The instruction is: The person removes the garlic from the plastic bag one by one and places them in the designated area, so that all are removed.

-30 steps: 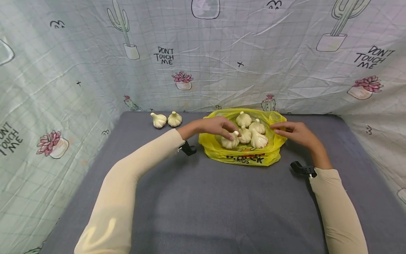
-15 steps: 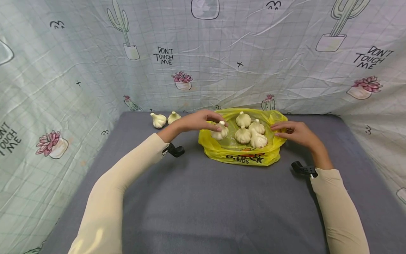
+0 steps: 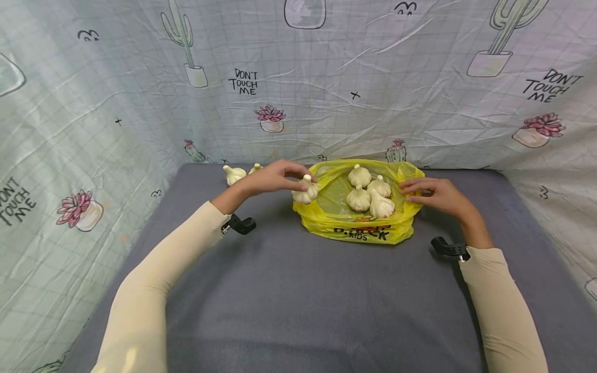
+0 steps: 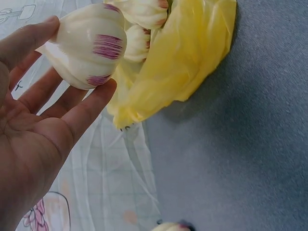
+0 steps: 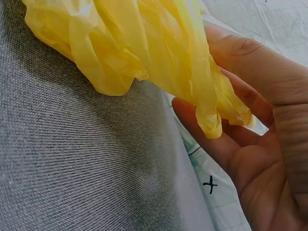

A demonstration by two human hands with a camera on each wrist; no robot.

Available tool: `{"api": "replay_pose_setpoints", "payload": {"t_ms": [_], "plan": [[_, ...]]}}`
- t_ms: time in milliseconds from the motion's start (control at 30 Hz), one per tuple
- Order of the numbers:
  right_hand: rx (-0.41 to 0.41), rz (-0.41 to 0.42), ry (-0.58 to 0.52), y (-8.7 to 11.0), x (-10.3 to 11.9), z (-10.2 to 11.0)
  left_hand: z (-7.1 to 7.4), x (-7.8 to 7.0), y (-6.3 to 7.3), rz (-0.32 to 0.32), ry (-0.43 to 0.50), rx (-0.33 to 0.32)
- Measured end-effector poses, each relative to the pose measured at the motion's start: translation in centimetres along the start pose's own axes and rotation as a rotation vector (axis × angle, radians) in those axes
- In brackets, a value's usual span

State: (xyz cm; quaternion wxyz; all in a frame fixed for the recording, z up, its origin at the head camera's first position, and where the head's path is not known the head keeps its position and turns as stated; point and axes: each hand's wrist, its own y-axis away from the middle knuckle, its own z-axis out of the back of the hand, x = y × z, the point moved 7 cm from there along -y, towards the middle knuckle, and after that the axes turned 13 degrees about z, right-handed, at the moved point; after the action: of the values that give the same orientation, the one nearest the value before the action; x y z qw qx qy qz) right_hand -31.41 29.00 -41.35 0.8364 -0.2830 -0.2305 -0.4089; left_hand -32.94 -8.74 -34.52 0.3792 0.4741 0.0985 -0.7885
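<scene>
My left hand [image 3: 272,178] pinches a garlic bulb [image 3: 305,192] between thumb and fingertips, over the left rim of a yellow plastic bag [image 3: 317,227]. Purple streaks mark the held garlic bulb [image 4: 91,45] in the left wrist view. Several more garlic bulbs [image 3: 359,176] lie in the bag's wide mouth, toward its right half. At the bag's right side, my right hand [image 3: 440,198] holds the edge. In the right wrist view, the crumpled yellow plastic bag [image 5: 144,48] passes between the thumb [image 5: 250,55] and the fingers behind it.
Two garlic bulbs sit on the grey table [image 3: 298,300] at the back left: one bulb [image 3: 234,175] shows more, the other bulb [image 3: 255,168] is partly covered by my left hand. A cactus-print cloth [image 3: 317,77] hangs behind the table and along its sides.
My left hand has lifted a garlic bulb from among the others in the bag and carried it left to the bag's rim. The right hand has stayed at the bag's right edge.
</scene>
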Motion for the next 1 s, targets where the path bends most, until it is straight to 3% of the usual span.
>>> {"api": "replay_pose_setpoints", "payload": {"t_ms": [433, 733, 1000], "plan": [[0.007, 0.059, 0.003, 0.2, 0.5, 0.1, 0.5, 1.3, 0.7, 0.027, 0.006, -0.026], [-0.014, 0.037, 0.01, 0.1, 0.2, 0.0, 1.9, 3.2, 1.0, 0.094, 0.062, -0.091], [-0.013, 0.059, 0.003, 0.0, 0.5, 0.1, 3.1, 3.8, 1.4, 0.103, 0.078, -0.167]]}}
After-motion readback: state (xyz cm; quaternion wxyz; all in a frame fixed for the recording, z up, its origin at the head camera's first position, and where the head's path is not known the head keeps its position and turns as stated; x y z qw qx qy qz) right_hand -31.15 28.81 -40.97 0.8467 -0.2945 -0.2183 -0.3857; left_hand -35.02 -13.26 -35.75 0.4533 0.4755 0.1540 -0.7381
